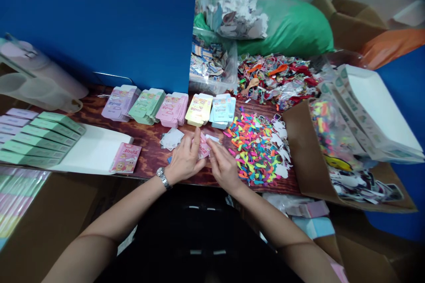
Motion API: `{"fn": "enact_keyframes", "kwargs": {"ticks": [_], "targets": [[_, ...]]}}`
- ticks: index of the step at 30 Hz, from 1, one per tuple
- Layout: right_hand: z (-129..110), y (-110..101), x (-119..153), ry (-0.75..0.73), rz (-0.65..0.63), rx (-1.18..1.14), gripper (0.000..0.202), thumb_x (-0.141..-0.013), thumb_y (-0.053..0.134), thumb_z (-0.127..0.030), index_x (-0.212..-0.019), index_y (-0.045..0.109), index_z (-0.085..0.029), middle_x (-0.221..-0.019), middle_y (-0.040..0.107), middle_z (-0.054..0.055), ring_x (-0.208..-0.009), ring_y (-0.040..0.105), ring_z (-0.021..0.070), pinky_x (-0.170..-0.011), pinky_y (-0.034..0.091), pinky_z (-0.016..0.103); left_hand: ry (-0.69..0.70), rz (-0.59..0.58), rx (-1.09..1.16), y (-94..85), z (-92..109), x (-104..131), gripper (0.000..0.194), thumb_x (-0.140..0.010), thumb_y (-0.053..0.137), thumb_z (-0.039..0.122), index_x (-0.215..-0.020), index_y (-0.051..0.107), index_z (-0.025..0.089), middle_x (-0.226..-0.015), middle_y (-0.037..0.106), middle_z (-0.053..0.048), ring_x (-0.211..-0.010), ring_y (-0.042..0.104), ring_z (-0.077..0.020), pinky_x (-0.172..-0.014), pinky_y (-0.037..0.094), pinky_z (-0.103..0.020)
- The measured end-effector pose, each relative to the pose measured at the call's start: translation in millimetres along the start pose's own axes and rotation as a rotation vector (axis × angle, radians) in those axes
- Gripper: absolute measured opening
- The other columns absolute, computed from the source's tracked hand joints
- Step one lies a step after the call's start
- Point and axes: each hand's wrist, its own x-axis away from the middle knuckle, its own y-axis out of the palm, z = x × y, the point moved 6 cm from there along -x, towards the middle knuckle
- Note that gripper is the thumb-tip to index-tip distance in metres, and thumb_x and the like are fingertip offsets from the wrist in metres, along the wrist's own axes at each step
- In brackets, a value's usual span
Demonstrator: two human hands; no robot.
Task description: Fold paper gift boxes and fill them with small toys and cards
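Observation:
A small pink cardboard box sits between my two hands, partly hidden by the fingers, with a flap up at its top. My left hand, wearing a metal watch, is closed on the box's left side. My right hand closes on its right side, near a white edge of card. White paper cutouts lie just beyond my left hand. Right of my right hand spreads a heap of small bright-coloured pieces, with white cutouts along its edge. Another pink box rests at the left.
Stacks of flat boxes line the back: purple, green, pink, yellow and blue. Green boxes stand in a white tray. At right is an open carton; a mixed heap lies behind.

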Motion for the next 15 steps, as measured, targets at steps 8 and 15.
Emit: {"fn": "enact_keyframes", "kwargs": {"ticks": [8,15], "targets": [[27.4,18.1,-1.1,0.257,-0.12,-0.299,0.041,-0.098,0.05,-0.028,-0.138,0.052,-0.019,-0.122,0.063,0.007,-0.11,0.063,0.014,-0.095,0.055,0.027,-0.147,-0.076,-0.055,-17.8,-23.1,45.7,0.097,-0.084,0.057,0.042,-0.156,-0.002,0.014,-0.111,0.053,-0.014,-0.095,0.056,-0.0265,-0.072,0.052,-0.034],[39.1,29.2,-13.6,0.205,-0.139,-0.206,0.033,-0.098,0.05,-0.029,-0.128,0.059,-0.017,-0.113,0.066,0.006,-0.099,0.065,0.0136,-0.087,0.053,0.026,-0.321,-0.016,-0.474,-61.4,-73.4,102.7,0.091,-0.087,0.055,0.058,-0.155,0.019,0.011,-0.096,0.057,-0.015,-0.086,0.055,-0.0297,-0.075,0.048,-0.041]]}}
